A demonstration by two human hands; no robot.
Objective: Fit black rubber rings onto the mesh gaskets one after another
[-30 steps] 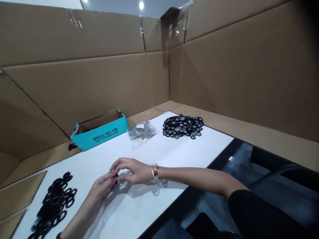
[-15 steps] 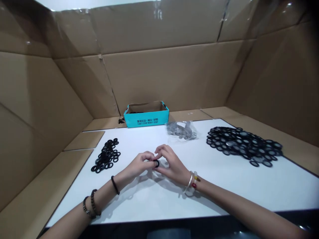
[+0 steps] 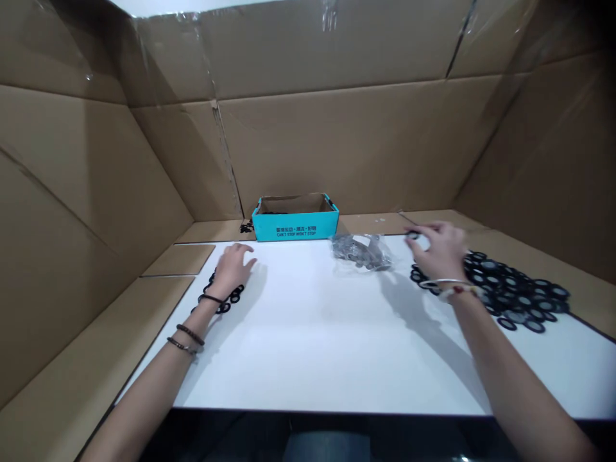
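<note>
My left hand [image 3: 233, 268] hovers over the small pile of black rings [image 3: 224, 308] on the left, thumb and fingers apart, with nothing seen between them. The hand and wrist cover much of that pile. On the other side, my right hand [image 3: 440, 247] is raised above the near-left end of the large pile of black rings with grey centres [image 3: 522, 292]. Its thumb and fingertips pinch one black ring [image 3: 412, 235]. The hand is slightly blurred, and whether this ring has a centre I cannot tell.
A clear plastic bag of grey discs [image 3: 362, 252] lies at the back of the white table [image 3: 308, 359]. Behind it to the left stands a turquoise box [image 3: 296, 227], with a few small black pieces [image 3: 246, 226] beside it. Cardboard walls [image 3: 346, 147] enclose the back and sides.
My hands have parted from the table's middle, where they worked together on a black ring. The left moved to the left pile, the right carried a ring to the right pile. The view shifted slightly.
</note>
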